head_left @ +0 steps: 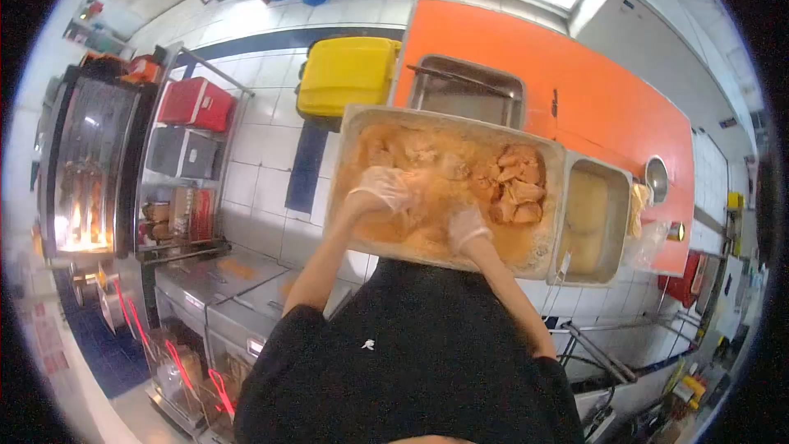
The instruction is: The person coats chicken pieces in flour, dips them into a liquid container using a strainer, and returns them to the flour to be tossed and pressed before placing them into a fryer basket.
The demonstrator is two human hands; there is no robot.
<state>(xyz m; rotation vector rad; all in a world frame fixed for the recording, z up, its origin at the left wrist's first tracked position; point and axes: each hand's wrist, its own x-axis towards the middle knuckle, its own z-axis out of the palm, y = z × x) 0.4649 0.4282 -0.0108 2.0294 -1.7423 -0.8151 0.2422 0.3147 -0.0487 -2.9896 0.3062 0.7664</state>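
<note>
A large, pale rectangular tub [349, 127] in front of me holds orange-tan flour-like coating [394, 234]. Raw-looking meat pieces, chicken by their look, form a pile [518, 185] at its right end. More coated pieces [423, 152] lie along the far side. My left hand [390, 187], in a clear plastic glove, is down in the coating left of centre. My right hand [468, 226], gloved likewise, dips into the coating near the tub's front side, left of the pile. The fingers of both hands are blurred and partly buried, so their grip does not show.
Right of the tub stands a smaller pan [593, 218] of cloudy yellowish liquid. Behind are an orange table [592, 99] with a metal tray [468, 99], and a yellow bin [345, 78]. Fryers with red-handled baskets [185, 370] stand to the left, near a lit glass cabinet [94, 156].
</note>
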